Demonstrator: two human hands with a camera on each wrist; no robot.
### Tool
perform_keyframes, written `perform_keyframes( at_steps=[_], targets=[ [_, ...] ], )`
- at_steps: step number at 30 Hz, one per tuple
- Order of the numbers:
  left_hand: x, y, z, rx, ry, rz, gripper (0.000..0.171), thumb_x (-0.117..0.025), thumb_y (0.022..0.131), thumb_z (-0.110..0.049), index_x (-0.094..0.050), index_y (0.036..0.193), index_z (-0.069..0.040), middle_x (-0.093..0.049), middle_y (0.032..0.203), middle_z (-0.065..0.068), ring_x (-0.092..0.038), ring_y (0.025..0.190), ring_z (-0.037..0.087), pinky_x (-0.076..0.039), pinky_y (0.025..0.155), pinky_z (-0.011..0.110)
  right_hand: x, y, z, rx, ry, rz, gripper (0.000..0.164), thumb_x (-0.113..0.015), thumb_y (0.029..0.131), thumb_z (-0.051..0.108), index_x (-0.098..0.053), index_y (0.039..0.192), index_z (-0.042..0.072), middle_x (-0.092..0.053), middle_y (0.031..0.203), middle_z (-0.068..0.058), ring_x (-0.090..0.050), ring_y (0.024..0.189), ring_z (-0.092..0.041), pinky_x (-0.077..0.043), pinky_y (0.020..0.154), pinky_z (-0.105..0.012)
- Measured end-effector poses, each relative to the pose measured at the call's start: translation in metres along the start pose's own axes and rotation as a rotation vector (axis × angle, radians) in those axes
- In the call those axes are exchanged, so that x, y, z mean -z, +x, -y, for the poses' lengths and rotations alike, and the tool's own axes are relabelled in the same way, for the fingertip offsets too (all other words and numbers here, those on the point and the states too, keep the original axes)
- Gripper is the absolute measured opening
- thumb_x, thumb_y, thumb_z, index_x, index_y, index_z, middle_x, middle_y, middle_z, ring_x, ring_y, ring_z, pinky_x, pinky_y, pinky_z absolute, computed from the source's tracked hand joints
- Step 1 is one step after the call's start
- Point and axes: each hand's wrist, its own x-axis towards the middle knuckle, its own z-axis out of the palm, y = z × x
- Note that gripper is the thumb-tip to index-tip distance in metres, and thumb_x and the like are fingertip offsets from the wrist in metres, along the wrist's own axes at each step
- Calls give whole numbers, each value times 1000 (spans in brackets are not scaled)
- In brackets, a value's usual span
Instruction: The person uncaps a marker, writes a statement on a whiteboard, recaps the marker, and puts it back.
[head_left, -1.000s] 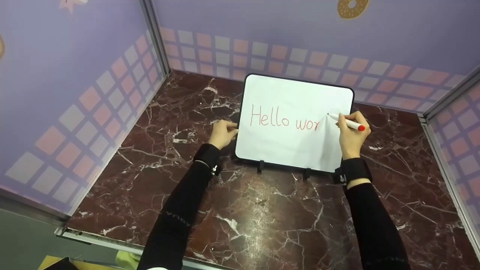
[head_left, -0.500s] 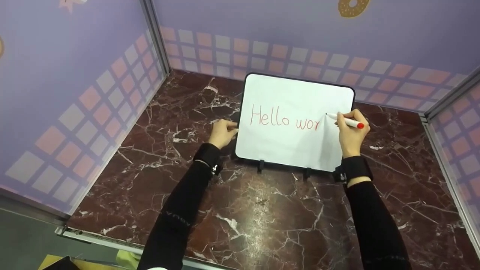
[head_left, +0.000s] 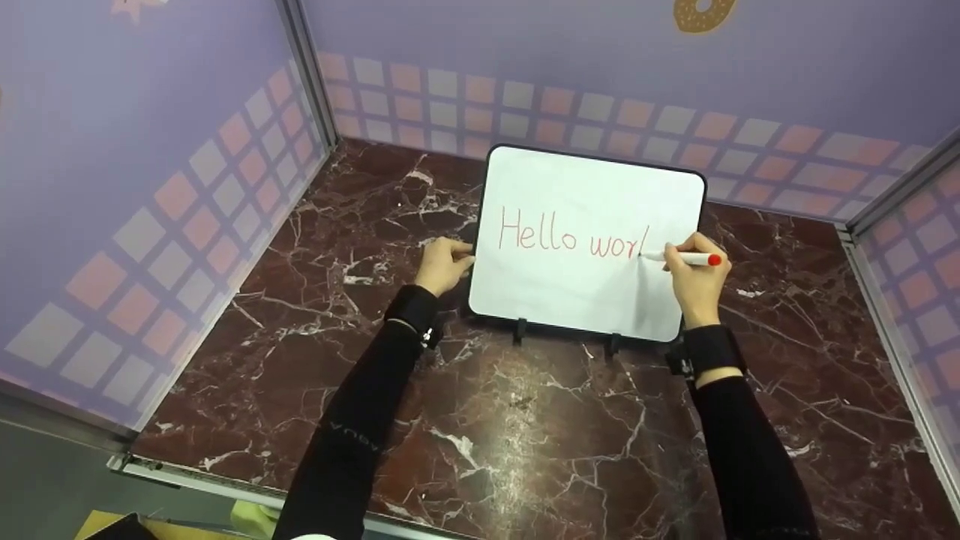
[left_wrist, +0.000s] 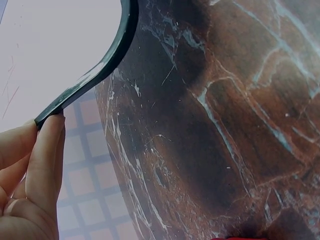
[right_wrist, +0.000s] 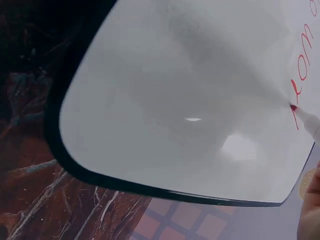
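A whiteboard (head_left: 570, 292) with a black frame stands tilted on small black feet, with "Hello worl" in red across its middle. My right hand (head_left: 697, 281) holds a white marker (head_left: 694, 259) with a red end, pinched between thumb and fingers. In the right wrist view the red tip of the marker (right_wrist: 305, 119) is at the board's surface, at the end of the last stroke. My left hand (head_left: 441, 266) pinches the board's left edge; the left wrist view shows the thumb and fingers (left_wrist: 45, 160) on either side of the black frame (left_wrist: 95, 75).
The board rests on a dark red marbled table (head_left: 300, 390). Purple walls with a checked band (head_left: 555, 112) rise behind it and at both sides. Below the table's front left edge lie a yellow item (head_left: 97, 523) and a light green thing (head_left: 253, 517).
My right hand has moved down with the marker, and a slanted red stroke now follows the "r". My left hand stays at the board's edge.
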Motion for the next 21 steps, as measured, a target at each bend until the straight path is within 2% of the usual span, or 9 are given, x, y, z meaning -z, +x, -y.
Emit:
perform_keyframes(
  at_steps=[5,12,15,21],
  targets=[
    [-1,0,0,4,-24,-6,31,-64,94,-1,-64,124,9,-71,109,26,-72,93,41,-64,77,33,6,-3,0,-7,-17,-3,18,-64,81,-10,-53,69,-17,-57,57,12,-57,47,-2,-44,47,-13],
    [-1,0,1,2,-11,-8,31,-64,94,-1,-64,124,8,-72,107,26,-73,92,40,-64,72,28,13,-1,-6,27,17,-136,18,-61,81,-12,-49,69,-18,-55,53,14,-56,45,-3,-40,44,-13],
    [-1,-1,1,3,-4,-11,31,-64,94,-1,-65,124,7,-72,107,26,-73,91,39,-63,70,27,13,0,-8,25,3,-146,18,-62,82,-10,-50,70,-17,-55,54,15,-57,47,-3,-42,46,-12],
    [0,0,0,-5,-1,-8,31,-64,94,-1,-64,124,8,-72,109,25,-73,92,37,-63,75,28,10,1,-8,18,21,-132,21,-66,83,-7,-52,72,-19,-58,55,16,-59,50,-2,-45,49,-12]
  ],
)
